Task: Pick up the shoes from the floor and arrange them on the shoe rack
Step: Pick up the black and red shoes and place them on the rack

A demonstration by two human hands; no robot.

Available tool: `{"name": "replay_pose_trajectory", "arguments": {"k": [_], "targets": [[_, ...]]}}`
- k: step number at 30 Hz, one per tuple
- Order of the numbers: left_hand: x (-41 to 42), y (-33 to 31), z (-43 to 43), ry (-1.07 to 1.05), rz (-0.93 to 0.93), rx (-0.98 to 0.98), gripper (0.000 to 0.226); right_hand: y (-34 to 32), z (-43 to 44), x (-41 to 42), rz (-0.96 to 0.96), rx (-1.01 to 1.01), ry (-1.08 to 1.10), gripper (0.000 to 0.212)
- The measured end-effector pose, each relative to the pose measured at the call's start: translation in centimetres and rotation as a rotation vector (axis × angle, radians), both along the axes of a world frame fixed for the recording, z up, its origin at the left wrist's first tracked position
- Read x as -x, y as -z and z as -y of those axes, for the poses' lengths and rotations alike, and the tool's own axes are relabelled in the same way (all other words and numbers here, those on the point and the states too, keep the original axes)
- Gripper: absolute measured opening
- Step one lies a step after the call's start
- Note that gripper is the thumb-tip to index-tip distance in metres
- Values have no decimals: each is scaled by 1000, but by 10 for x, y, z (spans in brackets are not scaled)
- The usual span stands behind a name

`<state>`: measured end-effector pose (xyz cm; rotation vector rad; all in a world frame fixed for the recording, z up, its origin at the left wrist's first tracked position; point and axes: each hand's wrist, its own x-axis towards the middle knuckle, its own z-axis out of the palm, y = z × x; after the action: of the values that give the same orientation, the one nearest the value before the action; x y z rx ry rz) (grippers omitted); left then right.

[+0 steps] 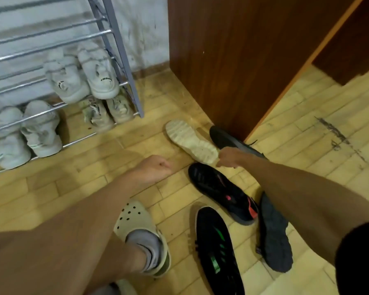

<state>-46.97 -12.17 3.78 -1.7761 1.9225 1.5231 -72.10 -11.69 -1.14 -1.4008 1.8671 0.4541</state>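
Observation:
A metal shoe rack (124, 60) stands at the upper left, with pairs of white sneakers (81, 75) on its lower shelves. On the floor lies a shoe turned over, pale sole (191, 141) up. My right hand (229, 157) rests on its heel end, fingers curled at the edge. A dark shoe (228, 138) lies just behind the hand against the cabinet. A black shoe with red marks (222, 190), a black shoe with green marks (217, 248) and a dark grey shoe (274, 235) lie nearer me. My left hand (152, 169) is a loose fist above the floor, holding nothing.
A brown wooden cabinet (243, 60) stands right of the rack, its corner close to the shoes. My foot in a beige perforated clog (134, 220) and grey sock is planted at the bottom centre. The floor is pale yellow tile.

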Motion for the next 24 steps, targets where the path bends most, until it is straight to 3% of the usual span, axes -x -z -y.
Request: {"name": "replay_pose_trajectory", "arguments": {"k": [3, 5, 7, 9, 12, 17, 24], "targets": [[-1, 12, 0, 0, 21, -3, 29, 30, -25, 3, -34, -138, 43, 49], [0, 20, -3, 12, 45, -17, 31, 53, -44, 4, -32, -255, 84, 72], [2, 26, -7, 54, 57, -38, 27, 74, -62, 6, -35, -238, 141, 97], [6, 29, -10, 99, 62, -51, 24, 85, -73, 8, -62, -119, 157, 103], [15, 26, -14, 132, 58, -67, 28, 82, -79, 11, -68, -17, 132, 100], [25, 14, -21, 144, 26, -47, 28, 61, -82, 15, -156, -66, 3, 58], [18, -9, -36, 234, 62, -13, 13, 1, -57, 2, -93, 16, -200, 50]]}}
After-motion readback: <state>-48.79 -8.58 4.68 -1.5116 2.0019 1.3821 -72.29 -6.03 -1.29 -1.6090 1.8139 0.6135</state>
